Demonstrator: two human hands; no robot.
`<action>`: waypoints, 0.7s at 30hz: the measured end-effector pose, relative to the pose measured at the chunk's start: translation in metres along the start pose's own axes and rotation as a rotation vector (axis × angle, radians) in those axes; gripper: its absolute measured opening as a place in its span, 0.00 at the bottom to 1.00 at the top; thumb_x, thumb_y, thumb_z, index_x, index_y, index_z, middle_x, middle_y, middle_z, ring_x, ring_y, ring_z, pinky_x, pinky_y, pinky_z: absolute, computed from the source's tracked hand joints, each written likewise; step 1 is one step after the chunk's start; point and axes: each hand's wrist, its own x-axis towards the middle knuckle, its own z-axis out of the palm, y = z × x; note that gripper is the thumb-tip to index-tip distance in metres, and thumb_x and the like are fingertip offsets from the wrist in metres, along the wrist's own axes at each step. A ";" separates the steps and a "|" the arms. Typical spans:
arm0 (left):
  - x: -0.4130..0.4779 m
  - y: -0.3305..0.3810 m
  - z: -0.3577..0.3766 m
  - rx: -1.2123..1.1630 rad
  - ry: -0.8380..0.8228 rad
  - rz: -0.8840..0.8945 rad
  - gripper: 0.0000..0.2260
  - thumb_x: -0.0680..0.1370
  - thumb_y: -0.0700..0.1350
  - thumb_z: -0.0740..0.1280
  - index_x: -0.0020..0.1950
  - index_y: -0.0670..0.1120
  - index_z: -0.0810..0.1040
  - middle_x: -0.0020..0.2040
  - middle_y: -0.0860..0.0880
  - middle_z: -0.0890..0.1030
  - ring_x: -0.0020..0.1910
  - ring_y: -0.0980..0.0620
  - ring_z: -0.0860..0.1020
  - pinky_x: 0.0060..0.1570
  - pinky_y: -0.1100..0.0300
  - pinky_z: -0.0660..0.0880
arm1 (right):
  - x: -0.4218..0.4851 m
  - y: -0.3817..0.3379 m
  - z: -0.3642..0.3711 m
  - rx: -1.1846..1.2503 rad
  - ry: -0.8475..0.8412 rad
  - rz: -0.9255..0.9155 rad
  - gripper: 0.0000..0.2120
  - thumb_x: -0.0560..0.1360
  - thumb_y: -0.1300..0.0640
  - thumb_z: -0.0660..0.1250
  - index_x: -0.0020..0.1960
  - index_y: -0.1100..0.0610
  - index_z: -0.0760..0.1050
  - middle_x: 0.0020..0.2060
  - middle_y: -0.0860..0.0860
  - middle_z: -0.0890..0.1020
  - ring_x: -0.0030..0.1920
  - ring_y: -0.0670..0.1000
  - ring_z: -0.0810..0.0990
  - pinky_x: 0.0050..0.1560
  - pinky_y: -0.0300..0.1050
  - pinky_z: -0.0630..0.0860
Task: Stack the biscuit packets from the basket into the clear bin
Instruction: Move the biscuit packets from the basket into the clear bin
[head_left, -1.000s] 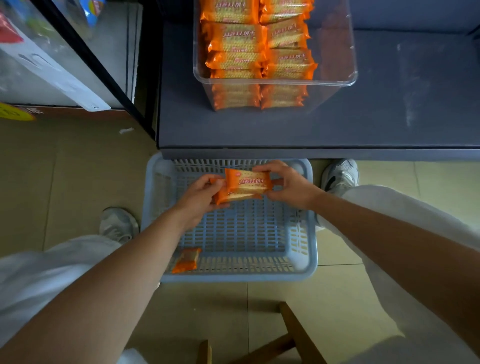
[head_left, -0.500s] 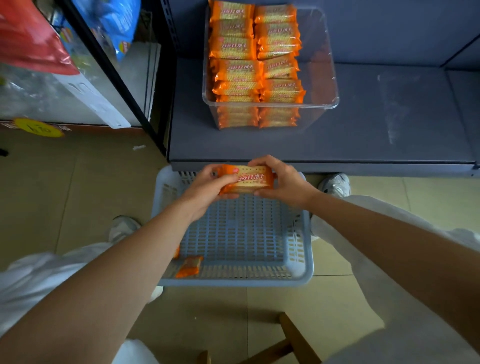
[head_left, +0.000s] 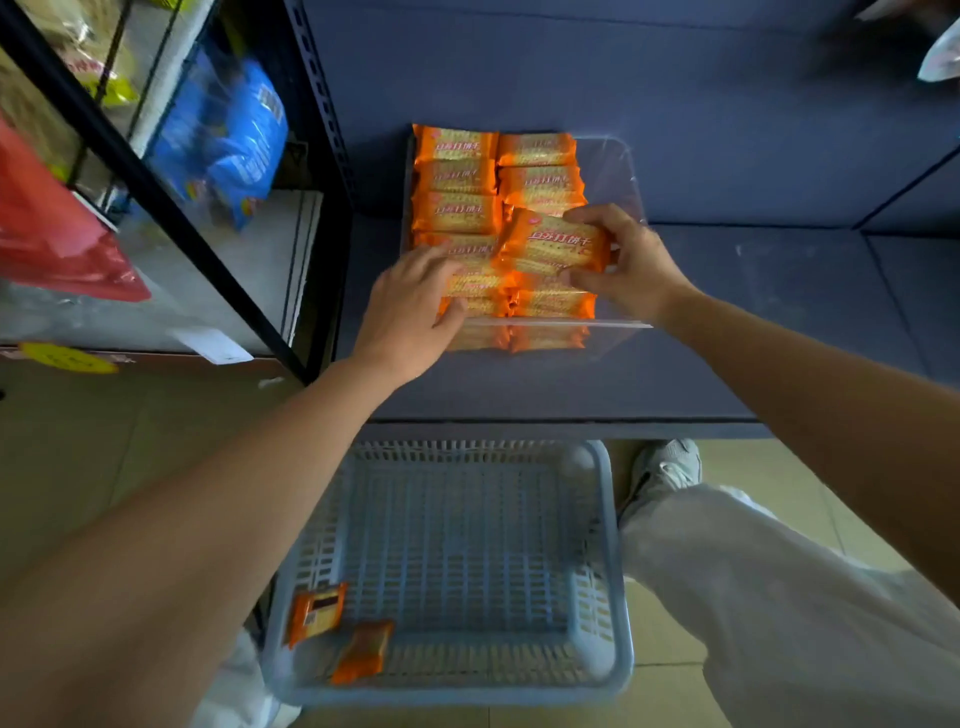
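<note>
The clear bin (head_left: 619, 171) stands on the dark shelf and holds two columns of stacked orange biscuit packets (head_left: 456, 210). My right hand (head_left: 631, 270) grips one orange packet (head_left: 553, 243) tilted just above the right column. My left hand (head_left: 408, 306) reaches into the bin's front left and holds the end of another packet (head_left: 480, 285) lying on the left column. Below, on the floor, the pale blue basket (head_left: 615, 618) has two small orange packets (head_left: 317, 610) (head_left: 363, 649) in its near left corner.
The dark blue shelf (head_left: 753, 322) stretches to the right of the bin. A black rack post (head_left: 156, 202) and bagged snacks, blue (head_left: 223, 140) and red (head_left: 52, 239), stand to the left. My shoe (head_left: 665, 467) and white trouser leg (head_left: 779, 597) are right of the basket.
Both hands rose from above the basket to the bin with the packets. They have separated: right hand over the right column, left hand at the left column. The view tilted up.
</note>
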 end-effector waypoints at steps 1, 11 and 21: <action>0.010 -0.001 0.004 0.064 -0.052 0.013 0.22 0.82 0.51 0.57 0.76 0.49 0.61 0.79 0.48 0.55 0.78 0.48 0.51 0.74 0.47 0.51 | 0.011 0.006 -0.004 -0.023 0.023 0.014 0.26 0.69 0.58 0.74 0.64 0.47 0.70 0.54 0.49 0.77 0.48 0.55 0.78 0.53 0.52 0.77; 0.043 -0.022 0.044 0.322 -0.169 0.065 0.26 0.82 0.58 0.46 0.79 0.55 0.43 0.79 0.47 0.41 0.78 0.47 0.40 0.76 0.49 0.39 | 0.066 0.046 -0.011 -0.214 -0.043 0.052 0.28 0.70 0.61 0.73 0.67 0.51 0.69 0.59 0.54 0.75 0.55 0.53 0.76 0.52 0.43 0.71; 0.040 -0.025 0.046 0.323 -0.149 0.084 0.26 0.82 0.56 0.46 0.79 0.54 0.43 0.79 0.46 0.43 0.78 0.46 0.41 0.76 0.49 0.43 | 0.073 0.048 0.019 -0.476 0.086 -0.051 0.28 0.71 0.56 0.72 0.69 0.50 0.70 0.63 0.57 0.68 0.61 0.59 0.66 0.63 0.53 0.65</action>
